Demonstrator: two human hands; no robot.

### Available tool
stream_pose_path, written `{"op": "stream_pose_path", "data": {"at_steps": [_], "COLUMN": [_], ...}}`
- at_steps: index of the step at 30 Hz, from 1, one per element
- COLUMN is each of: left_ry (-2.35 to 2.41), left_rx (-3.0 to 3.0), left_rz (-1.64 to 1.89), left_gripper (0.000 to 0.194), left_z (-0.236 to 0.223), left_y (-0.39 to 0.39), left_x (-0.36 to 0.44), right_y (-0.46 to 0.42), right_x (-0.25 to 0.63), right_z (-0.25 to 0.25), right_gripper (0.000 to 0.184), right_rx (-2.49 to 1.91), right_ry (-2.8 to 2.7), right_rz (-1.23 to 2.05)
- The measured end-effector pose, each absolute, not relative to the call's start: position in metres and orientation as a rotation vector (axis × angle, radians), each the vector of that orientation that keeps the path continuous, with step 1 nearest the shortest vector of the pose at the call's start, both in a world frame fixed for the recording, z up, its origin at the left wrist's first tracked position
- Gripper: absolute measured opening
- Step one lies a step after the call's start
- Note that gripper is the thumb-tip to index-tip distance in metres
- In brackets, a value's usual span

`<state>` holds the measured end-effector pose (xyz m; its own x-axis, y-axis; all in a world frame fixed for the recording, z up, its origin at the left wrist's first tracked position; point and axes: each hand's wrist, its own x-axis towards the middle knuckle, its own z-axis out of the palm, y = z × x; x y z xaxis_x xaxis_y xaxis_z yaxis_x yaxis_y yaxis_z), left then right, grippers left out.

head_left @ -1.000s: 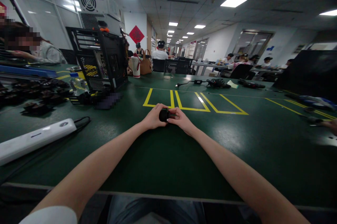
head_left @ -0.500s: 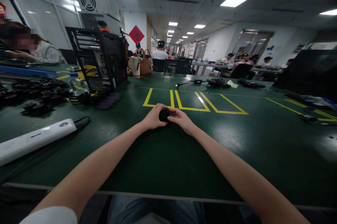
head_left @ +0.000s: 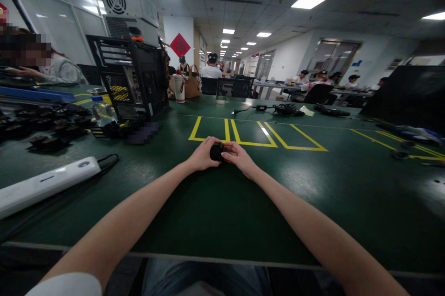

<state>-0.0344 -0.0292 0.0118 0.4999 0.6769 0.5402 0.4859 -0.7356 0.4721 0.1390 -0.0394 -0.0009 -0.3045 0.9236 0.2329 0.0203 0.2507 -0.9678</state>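
A small black rounded object (head_left: 216, 152), its exact kind unclear, is between my two hands just above or on the green table (head_left: 222, 212). My left hand (head_left: 202, 154) wraps round its left side with thumb and fingers. From the right, my right hand (head_left: 239, 157) pinches its edge with the fingertips and thumb. Fingers cover part of the object. Just beyond my hands, yellow tape outlines (head_left: 255, 144) mark the tabletop.
A black computer case (head_left: 134, 78) with power supplies stacked on it stands at left. Nearer are black parts (head_left: 48, 141) and a white power strip (head_left: 52, 182). Cables (head_left: 287, 109) lie at the back, dark round pieces (head_left: 399, 154) at right. A person (head_left: 64, 66) sits far left.
My hands and the black object stay almost still. At the right edge, the dark round pieces lie differently, now as two separate rounds, slightly further left.
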Motion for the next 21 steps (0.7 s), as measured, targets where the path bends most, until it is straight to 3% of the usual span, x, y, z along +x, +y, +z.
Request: {"op": "stream_pose_path", "data": {"at_steps": [12,21], "left_ry": [1.005,1.009], "left_rx": [2.496,2.462], "left_rz": [1.042,1.034], "left_gripper": [0.056,0.055], "left_z": [0.0111,0.0142], "left_y": [-0.0277,-0.0309], "left_x": [-0.0347,-0.0352], "right_y": [-0.0446,-0.0424], "right_x": [0.1394,0.1405], "right_z": [0.0022,0.0024], "right_gripper": [0.028,0.037], "right_rx": [-0.885,-0.876], "right_ry": [-1.577,-1.586], "right_rz": [1.209,1.250]}}
